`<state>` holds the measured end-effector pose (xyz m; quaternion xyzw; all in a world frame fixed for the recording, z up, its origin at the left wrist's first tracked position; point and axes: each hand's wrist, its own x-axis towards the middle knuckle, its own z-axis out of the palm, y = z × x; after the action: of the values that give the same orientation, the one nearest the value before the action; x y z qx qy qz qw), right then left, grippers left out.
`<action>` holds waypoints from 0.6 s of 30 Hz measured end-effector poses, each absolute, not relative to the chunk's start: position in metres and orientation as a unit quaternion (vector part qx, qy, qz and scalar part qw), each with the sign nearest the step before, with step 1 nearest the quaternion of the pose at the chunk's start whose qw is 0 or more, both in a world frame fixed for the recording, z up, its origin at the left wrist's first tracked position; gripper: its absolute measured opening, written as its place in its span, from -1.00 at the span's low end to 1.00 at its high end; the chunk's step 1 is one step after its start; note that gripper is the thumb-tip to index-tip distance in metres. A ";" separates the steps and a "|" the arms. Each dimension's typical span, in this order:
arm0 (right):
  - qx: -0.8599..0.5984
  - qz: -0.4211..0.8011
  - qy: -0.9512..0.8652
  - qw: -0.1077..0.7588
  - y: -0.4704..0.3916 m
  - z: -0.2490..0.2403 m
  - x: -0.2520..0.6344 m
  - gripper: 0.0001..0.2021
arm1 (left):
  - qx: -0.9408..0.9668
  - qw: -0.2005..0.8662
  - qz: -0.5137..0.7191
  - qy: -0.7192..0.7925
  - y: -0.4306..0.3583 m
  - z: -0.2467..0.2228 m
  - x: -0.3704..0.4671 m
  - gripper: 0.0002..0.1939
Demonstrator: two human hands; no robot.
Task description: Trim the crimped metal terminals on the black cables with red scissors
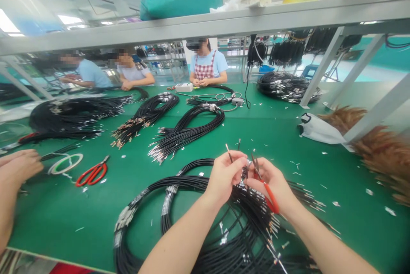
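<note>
My left hand (226,176) is closed around a black cable (228,151), whose bare copper-coloured end sticks up past the fingers. Close against it, my right hand (270,178) holds red-handled scissors (271,197) with the blades pointing up and away. Fingertips of both hands meet near a small whitish bit, too small to make out. Below them lies a big coiled bundle of black cables (128,199), bound with silvery tape, its loose stripped ends fanned out under my right hand.
More cable bundles (195,126) lie further back. Another pair of red scissors (92,173) and a tape roll (65,164) sit at left, near a co-worker's hand (21,165). Paper scraps dot the green table (134,171). A shelf (179,28) spans above; people sit opposite.
</note>
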<state>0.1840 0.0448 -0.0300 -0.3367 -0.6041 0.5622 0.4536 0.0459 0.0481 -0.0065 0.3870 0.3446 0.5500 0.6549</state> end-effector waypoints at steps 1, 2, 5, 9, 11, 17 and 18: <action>-0.340 0.561 -0.604 0.453 0.045 -0.030 0.184 -0.62 | 0.389 0.652 0.549 0.350 0.048 -0.007 0.046 -0.72; -0.345 0.558 -0.604 0.452 0.044 -0.030 0.185 -0.62 | 0.392 0.649 0.548 0.355 0.049 -0.007 0.046 -0.72; -0.362 0.542 -0.606 0.457 0.046 -0.030 0.186 -0.61 | 0.401 0.643 0.549 0.354 0.049 -0.010 0.046 -0.74; -0.386 0.532 -0.585 0.475 0.050 -0.032 0.187 -0.57 | 0.418 0.660 0.528 0.334 0.048 -0.010 0.047 -0.79; -0.403 0.502 -0.591 0.486 0.052 -0.031 0.188 -0.55 | 0.428 0.676 0.508 0.320 0.048 -0.008 0.047 -0.81; -0.429 0.351 -0.737 0.387 0.043 -0.013 0.201 -0.69 | 0.373 0.693 0.544 0.292 0.047 -0.003 0.047 -0.79; -0.418 0.381 -0.748 0.347 0.040 -0.011 0.202 -0.68 | 0.371 0.689 0.550 0.293 0.047 -0.003 0.048 -0.78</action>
<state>0.2023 0.0402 -0.0108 -0.4177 -0.7482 0.3813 0.3470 0.0476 0.0472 -0.0026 0.3708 0.2926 0.5503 0.6886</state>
